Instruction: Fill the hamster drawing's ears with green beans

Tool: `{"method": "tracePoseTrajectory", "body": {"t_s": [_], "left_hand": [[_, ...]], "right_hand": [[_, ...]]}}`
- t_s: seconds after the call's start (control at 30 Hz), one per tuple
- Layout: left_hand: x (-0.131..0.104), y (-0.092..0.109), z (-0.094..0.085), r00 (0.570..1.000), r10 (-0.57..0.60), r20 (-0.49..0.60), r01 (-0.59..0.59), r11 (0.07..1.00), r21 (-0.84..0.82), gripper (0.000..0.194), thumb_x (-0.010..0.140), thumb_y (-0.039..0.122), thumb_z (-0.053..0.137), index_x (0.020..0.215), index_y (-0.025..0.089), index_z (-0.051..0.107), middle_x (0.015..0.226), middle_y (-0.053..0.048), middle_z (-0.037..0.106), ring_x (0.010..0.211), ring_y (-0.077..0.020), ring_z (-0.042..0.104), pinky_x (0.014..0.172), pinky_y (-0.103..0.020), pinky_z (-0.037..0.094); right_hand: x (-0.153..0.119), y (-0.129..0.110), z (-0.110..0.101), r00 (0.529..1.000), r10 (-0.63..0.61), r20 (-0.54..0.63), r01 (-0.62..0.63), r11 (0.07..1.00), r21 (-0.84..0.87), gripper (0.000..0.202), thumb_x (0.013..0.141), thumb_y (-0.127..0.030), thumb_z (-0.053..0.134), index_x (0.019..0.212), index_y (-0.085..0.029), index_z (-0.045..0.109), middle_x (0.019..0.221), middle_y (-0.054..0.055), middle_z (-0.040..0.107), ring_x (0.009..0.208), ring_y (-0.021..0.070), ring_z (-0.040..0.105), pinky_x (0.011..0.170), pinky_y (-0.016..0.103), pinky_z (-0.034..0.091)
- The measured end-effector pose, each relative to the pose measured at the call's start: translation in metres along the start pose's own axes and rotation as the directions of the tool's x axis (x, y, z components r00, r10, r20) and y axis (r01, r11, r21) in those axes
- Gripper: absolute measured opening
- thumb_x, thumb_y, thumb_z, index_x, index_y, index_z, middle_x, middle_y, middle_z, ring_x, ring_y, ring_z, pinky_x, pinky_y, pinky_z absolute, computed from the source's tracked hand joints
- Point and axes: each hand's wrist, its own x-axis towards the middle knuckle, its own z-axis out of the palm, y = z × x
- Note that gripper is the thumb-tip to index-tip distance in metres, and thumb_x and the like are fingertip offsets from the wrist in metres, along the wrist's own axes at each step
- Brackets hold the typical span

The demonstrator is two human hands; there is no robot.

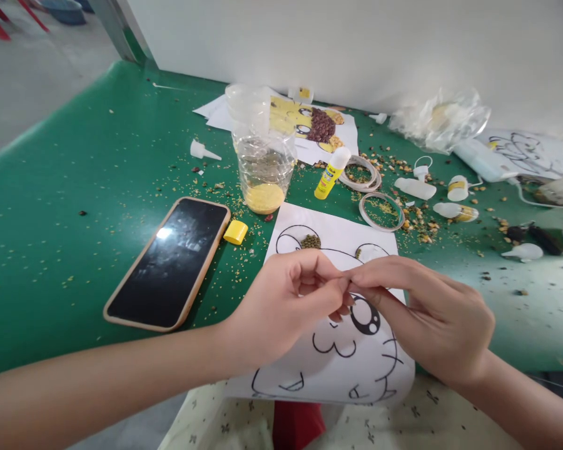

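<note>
My left hand (291, 306) and my right hand (431, 312) meet fingertip to fingertip over a sheet of paper (281, 344) with a cartoon animal outline. Both hands are closed in a pinch, and whatever lies between the fingertips is too small to make out. Dark green beans (310, 241) cover part of the drawing's left ear, and a few sit at the edge of the right ear. The sheet hangs slightly over the table's front edge. Beyond it stand a yellow glue stick (327, 178) without its cap and a clear plastic cup (265, 178) with yellow grains.
A phone (169, 265) lies left of the sheet beside a yellow cap (236, 232). Tape rolls (382, 211), small glue bottles (415, 187) and scattered seeds are to the right. A seed-covered picture (309, 122) and a plastic bag (441, 119) lie near the wall.
</note>
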Motion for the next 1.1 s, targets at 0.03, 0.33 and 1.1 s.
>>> {"method": "tracePoseTrajectory", "body": {"t_s": [0.03, 0.33, 1.1], "left_hand": [[-0.0002, 0.0003, -0.0001, 1.0, -0.003, -0.002, 0.003, 1.0, 0.001, 0.01, 0.08, 0.012, 0.054, 0.071, 0.012, 0.058, 0.062, 0.001, 0.061, 0.06, -0.0087, 0.059, 0.059, -0.02, 0.049], [0.0012, 0.0024, -0.0007, 1.0, 0.017, 0.011, -0.017, 0.999, -0.031, 0.011, 0.081, 0.012, 0.053, 0.071, 0.013, 0.055, 0.061, 0.002, 0.061, 0.058, -0.0074, 0.059, 0.057, -0.018, 0.048], [0.0015, 0.0037, 0.0002, 0.999, -0.049, -0.005, 0.048, 0.996, -0.072, 0.013, 0.08, 0.012, 0.053, 0.068, 0.012, 0.057, 0.061, 0.001, 0.063, 0.055, -0.0079, 0.06, 0.056, -0.018, 0.05]], "right_hand": [[0.0003, -0.0005, 0.0, 1.0, 0.007, 0.008, -0.007, 1.0, -0.009, 0.022, 0.077, 0.001, 0.057, 0.084, -0.02, 0.06, 0.076, -0.004, 0.069, 0.071, 0.0067, 0.063, 0.065, 0.017, 0.05], [0.0006, -0.0025, 0.0012, 0.997, -0.012, -0.079, 0.005, 0.997, -0.078, 0.019, 0.078, -0.004, 0.061, 0.082, -0.023, 0.061, 0.074, -0.006, 0.07, 0.059, 0.0059, 0.062, 0.059, 0.016, 0.051], [0.0025, -0.0082, 0.0026, 0.99, 0.141, -0.028, -0.142, 0.988, -0.053, 0.016, 0.081, -0.01, 0.057, 0.077, -0.025, 0.061, 0.068, -0.006, 0.068, 0.054, 0.0081, 0.061, 0.054, 0.019, 0.05]]}}
